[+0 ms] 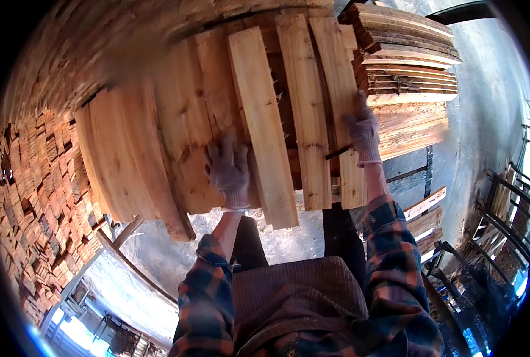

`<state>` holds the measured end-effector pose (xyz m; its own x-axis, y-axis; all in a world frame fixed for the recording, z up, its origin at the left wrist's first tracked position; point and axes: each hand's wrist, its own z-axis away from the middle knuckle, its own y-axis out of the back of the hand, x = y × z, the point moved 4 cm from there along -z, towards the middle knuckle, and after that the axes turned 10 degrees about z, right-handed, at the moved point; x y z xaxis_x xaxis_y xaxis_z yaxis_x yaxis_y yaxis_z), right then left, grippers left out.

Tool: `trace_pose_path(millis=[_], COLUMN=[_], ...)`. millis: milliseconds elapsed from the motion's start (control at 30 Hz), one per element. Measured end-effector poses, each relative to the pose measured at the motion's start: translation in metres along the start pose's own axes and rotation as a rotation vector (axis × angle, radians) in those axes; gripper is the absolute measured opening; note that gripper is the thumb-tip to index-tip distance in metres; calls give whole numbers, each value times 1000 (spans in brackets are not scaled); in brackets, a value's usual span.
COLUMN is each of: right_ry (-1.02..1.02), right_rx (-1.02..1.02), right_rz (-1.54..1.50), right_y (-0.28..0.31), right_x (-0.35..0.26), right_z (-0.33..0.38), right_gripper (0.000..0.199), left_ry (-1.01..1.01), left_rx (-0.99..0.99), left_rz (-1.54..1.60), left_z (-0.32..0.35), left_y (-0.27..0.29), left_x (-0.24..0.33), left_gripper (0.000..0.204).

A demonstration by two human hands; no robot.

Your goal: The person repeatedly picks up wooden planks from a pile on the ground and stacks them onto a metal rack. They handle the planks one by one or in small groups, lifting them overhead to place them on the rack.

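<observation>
The left hand (228, 172) lies flat and open on a pale plank (263, 128), gripping nothing. The plank's long axis runs away from the person. The right hand (363, 134) closes on the edge of the far right plank (342, 107).

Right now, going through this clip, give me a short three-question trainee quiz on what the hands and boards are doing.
1. True or false: both hands wear knit gloves.
2. Which hand rests at the outer edge of the rightmost board? A) left B) right
3. What stands beyond that board, at upper right?

Key:
1. True: left hand and right hand are gloved.
2. B.
3. A stack of planks.
</observation>
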<state>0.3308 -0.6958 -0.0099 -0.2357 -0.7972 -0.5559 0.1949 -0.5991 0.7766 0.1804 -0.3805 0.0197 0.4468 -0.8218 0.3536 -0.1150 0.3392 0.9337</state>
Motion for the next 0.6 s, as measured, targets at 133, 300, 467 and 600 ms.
trace_pose_path(millis=[133,300,467,600], right_ry=[-78,-199,-49,-50], right_rx=[72,65,120,20], right_rz=[45,9,269,240], right_y=[1,-19,-57,-45], right_x=[12,14,-38,-26], right_z=[2,10,35,25], right_gripper=[67,66,63,62], left_ry=[-75,-392,-358,-413], left_rx=[-149,-41,50,42], left_rz=[-143,-177,219,165], left_z=[-20,-38,-34,-39], left_y=[0,5,5,5], left_x=[2,-41,-57,-43], left_gripper=[62,68,68,65])
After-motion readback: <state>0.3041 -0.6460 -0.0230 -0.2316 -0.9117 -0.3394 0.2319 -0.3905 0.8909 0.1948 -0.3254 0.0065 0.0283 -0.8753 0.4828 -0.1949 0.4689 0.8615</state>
